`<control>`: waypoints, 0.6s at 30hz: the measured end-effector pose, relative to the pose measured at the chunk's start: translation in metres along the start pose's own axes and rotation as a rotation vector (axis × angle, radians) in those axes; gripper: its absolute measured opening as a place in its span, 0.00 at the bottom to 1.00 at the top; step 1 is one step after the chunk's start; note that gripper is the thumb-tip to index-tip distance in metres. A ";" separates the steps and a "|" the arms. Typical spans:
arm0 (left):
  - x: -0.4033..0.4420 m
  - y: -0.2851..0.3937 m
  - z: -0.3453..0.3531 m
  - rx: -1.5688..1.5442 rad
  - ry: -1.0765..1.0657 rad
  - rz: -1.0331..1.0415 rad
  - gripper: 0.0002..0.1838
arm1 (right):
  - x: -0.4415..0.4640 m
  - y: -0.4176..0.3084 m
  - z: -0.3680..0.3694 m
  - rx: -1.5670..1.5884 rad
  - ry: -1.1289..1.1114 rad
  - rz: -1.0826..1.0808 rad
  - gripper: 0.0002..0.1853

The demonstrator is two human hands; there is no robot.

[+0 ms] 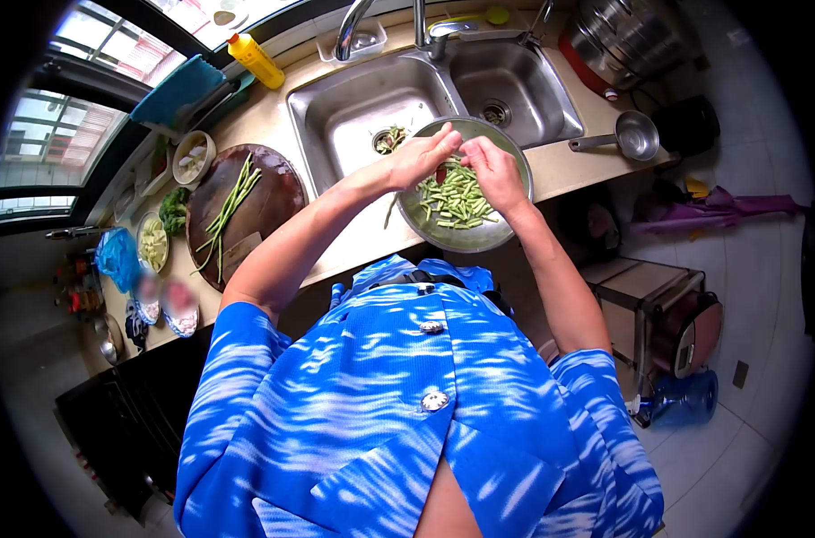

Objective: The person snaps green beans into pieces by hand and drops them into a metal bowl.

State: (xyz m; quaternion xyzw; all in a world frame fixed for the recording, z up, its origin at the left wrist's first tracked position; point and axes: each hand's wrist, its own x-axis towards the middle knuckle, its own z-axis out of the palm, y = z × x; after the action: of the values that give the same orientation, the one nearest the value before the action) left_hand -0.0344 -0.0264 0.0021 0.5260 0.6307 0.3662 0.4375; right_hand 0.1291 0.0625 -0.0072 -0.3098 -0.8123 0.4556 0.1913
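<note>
A round metal bowl (421, 224) sits at the counter's front edge, partly over the sink. Cut green bean pieces (461, 202) lie in it. Above its far left side is my left hand (422, 160), fingers pressed together and pointing right. My right hand (495, 176) is close beside it, thumb and fingers pinched. Whatever lies between the fingertips is too small to make out. A thin long bean (390, 212) shows below my left wrist at the bowl's left rim; whether a hand holds it is hidden. Whole long beans (232, 208) rest on a round dark chopping board (277, 193).
Behind the bowl is a double steel sink (322, 121) with a faucet (344, 40) and green scraps in the drain. A yellow bottle (257, 61) stands back left. A metal ladle (636, 136) lies right. Broccoli (173, 211) and plates of food line the left counter.
</note>
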 end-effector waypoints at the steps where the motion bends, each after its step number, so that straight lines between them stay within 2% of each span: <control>1: 0.000 0.010 -0.002 -0.074 -0.036 0.001 0.39 | -0.001 -0.017 -0.003 0.041 -0.023 -0.031 0.18; 2: -0.003 0.019 -0.008 -0.145 -0.135 -0.009 0.40 | -0.001 -0.029 -0.005 -0.005 -0.088 -0.139 0.19; 3: -0.008 0.032 -0.011 -0.216 -0.233 -0.018 0.41 | -0.002 -0.032 -0.002 -0.007 -0.088 -0.140 0.19; 4: -0.009 0.030 -0.004 -0.279 -0.174 -0.114 0.42 | -0.001 -0.034 0.000 -0.072 -0.149 -0.129 0.18; 5: -0.008 0.030 -0.004 -0.279 -0.170 -0.113 0.42 | -0.001 -0.036 0.002 -0.136 -0.210 -0.119 0.16; 6: -0.008 0.031 -0.004 -0.270 -0.192 -0.091 0.42 | -0.002 -0.040 0.004 -0.225 -0.163 -0.115 0.15; 9: -0.010 0.032 -0.007 -0.323 -0.256 -0.083 0.39 | 0.001 -0.032 0.004 -0.115 -0.175 -0.139 0.13; 11: -0.014 0.029 -0.001 -0.266 -0.065 0.004 0.32 | -0.001 -0.029 0.002 -0.116 -0.104 -0.170 0.13; 12: -0.013 0.026 -0.006 -0.236 -0.119 -0.031 0.21 | -0.001 -0.029 0.000 -0.117 -0.029 -0.199 0.12; 13: -0.011 0.023 -0.011 -0.236 -0.118 -0.029 0.21 | -0.002 -0.029 -0.002 -0.118 -0.029 -0.200 0.12; 15: -0.010 0.017 -0.018 0.189 -0.205 0.079 0.13 | -0.004 -0.033 -0.006 -0.116 -0.094 -0.138 0.11; 16: -0.011 0.015 -0.015 0.129 -0.151 0.087 0.09 | -0.005 -0.033 -0.005 -0.116 -0.095 -0.139 0.11; 18: -0.011 0.013 -0.014 0.144 -0.138 0.070 0.09 | -0.006 -0.032 -0.005 -0.115 -0.088 -0.161 0.11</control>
State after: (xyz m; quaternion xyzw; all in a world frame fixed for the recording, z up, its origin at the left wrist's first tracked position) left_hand -0.0422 -0.0349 0.0205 0.6017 0.6053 0.2978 0.4277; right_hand 0.1258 0.0490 0.0227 -0.2336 -0.8670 0.4045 0.1735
